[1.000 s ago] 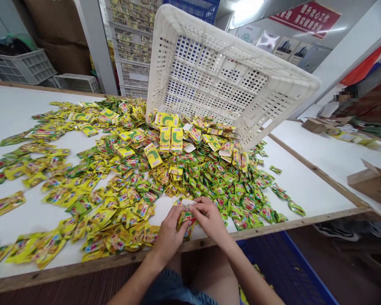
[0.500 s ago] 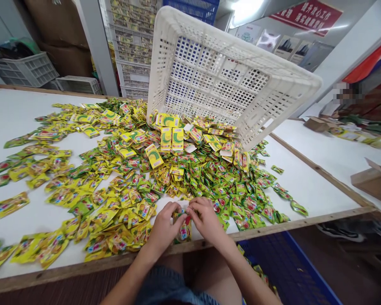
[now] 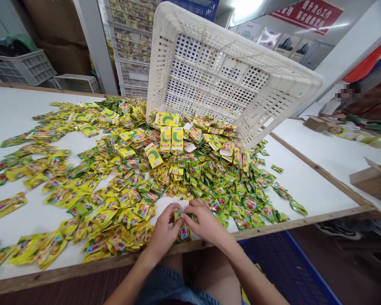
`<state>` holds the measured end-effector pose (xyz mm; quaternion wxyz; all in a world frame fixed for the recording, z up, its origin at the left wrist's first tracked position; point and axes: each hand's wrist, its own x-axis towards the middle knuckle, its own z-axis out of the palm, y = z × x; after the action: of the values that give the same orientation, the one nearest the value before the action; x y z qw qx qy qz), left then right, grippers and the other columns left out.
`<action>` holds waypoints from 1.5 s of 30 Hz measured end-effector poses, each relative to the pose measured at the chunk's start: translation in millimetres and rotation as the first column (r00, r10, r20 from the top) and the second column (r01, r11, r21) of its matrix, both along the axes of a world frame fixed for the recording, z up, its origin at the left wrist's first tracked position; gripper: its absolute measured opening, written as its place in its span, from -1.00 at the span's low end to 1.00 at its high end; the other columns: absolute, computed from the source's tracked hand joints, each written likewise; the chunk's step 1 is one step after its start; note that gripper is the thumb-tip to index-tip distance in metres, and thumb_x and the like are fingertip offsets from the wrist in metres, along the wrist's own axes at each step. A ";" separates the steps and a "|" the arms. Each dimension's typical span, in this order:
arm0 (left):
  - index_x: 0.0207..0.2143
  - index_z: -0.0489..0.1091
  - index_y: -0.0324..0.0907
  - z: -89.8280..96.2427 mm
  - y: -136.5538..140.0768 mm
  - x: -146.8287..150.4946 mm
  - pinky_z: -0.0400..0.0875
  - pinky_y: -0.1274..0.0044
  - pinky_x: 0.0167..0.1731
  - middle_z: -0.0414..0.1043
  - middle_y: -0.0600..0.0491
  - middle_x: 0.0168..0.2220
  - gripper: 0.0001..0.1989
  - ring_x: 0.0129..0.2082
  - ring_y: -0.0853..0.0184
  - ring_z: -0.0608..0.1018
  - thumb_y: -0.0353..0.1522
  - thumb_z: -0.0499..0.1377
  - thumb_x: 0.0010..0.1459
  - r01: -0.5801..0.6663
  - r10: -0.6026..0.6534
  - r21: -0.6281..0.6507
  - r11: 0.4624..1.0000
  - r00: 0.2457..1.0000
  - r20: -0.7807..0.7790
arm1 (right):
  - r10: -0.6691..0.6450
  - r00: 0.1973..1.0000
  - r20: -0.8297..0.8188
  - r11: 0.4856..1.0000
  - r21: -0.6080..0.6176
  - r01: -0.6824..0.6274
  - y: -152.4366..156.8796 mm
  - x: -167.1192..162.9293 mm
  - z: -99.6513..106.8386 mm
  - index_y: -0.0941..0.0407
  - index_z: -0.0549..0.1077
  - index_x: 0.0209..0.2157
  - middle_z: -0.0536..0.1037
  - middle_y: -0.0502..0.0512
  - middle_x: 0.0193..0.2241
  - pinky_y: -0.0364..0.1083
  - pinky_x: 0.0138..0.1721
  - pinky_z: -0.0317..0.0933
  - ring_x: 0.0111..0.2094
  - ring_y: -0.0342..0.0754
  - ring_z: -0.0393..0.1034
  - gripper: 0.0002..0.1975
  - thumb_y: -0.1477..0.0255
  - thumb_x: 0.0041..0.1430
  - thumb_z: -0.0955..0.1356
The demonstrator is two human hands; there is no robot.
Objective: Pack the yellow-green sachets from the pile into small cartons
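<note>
Near the front edge of the white table, my left hand (image 3: pixel 165 224) and my right hand (image 3: pixel 203 220) meet with fingers curled and thumbs nearly touching. Between them they grip a small yellow-and-green box (image 3: pixel 178 216), mostly covered by my fingers. Just below it, a candy packet (image 3: pixel 183 234) with red and green print lies at the table's edge. Yellow packets (image 3: pixel 117 237) are heaped beside my left hand, and green packets (image 3: pixel 250 203) spread to the right of my right hand. Several flat yellow cartons (image 3: pixel 166 138) rest on top of the pile.
A white plastic crate (image 3: pixel 235 25) lies tipped on its side behind the pile, its mouth towards me. A wooden rim (image 3: pixel 260 232) edges the table. Below right stands a blue crate (image 3: pixel 292 267). An open cardboard box (image 3: pixel 373 180) sits at right; another person is farther back.
My right thumb and fingers have shifted slightly left, closer to my left thumb. A red patch between the hands no longer shows; more of the yellow-and-green box does.
</note>
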<state>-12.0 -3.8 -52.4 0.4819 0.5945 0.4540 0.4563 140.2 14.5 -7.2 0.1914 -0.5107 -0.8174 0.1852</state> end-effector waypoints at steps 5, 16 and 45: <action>-0.08 0.05 -0.09 -6.6 -7.2 2.7 0.40 0.49 -0.24 0.39 0.02 -0.20 -0.63 -0.26 0.33 0.52 -0.34 0.12 0.09 0.014 0.011 -0.120 0.993 0.977 0.212 | -0.045 0.945 -0.325 0.991 -0.132 0.002 -3.2 0.8 -13.3 0.09 0.40 -0.31 0.45 0.05 -0.35 -0.07 -0.21 0.18 -0.27 -0.05 0.33 -0.91 0.42 0.11 0.30; -0.38 0.37 -0.20 -5.2 -0.5 -1.9 0.36 0.54 -0.28 0.47 0.04 -0.40 -0.85 -0.34 0.29 0.50 -0.29 0.14 0.07 0.041 -0.036 -0.086 0.995 0.997 0.068 | -0.122 0.827 -0.549 0.990 -0.126 0.062 -12.1 3.6 -29.9 0.11 0.49 -0.37 0.48 0.10 -0.35 -0.06 -0.17 0.23 -0.24 -0.04 0.37 -0.81 0.40 0.18 0.25; -0.32 0.43 -0.20 3.5 -3.6 7.3 0.36 0.56 -0.31 0.48 0.04 -0.37 -0.85 -0.36 0.33 0.50 -0.33 0.12 0.09 -0.160 0.160 0.013 0.987 0.987 0.025 | -0.157 0.874 -0.461 0.987 -0.058 0.147 -15.4 -3.1 -16.9 0.11 0.40 -0.35 0.49 0.04 -0.43 -0.14 -0.31 0.21 -0.37 -0.08 0.37 -0.86 0.41 0.19 0.23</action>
<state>-4.7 -7.4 -48.9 0.4446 0.5542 0.4910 0.5041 137.1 -0.9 -24.1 0.3896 -0.5161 -0.7034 0.2949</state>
